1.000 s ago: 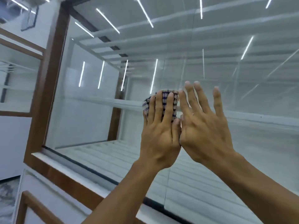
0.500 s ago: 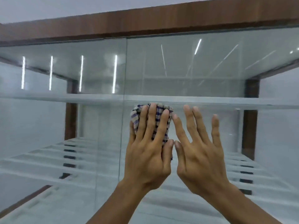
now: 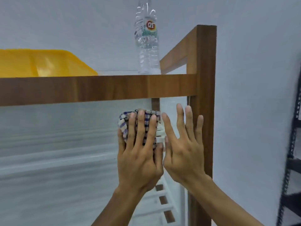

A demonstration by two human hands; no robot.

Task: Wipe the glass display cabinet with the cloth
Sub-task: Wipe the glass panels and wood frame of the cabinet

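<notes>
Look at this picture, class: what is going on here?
A person is wiping a glass display cabinet. The left hand presses a checked cloth flat on the glass, just under the wooden top rail near the right post. The right hand is spread open beside it. A water bottle and a yellow object sit on top.

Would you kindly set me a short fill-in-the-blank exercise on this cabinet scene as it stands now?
1. The left hand presses a checked ____ flat against the glass.
2. The right hand, fingers straight, holds ____.
3. A clear plastic ____ stands upright on top of the cabinet.
4. The plastic bag lying on the cabinet's top is ____.
Missing words: cloth; nothing; bottle; yellow.
</notes>
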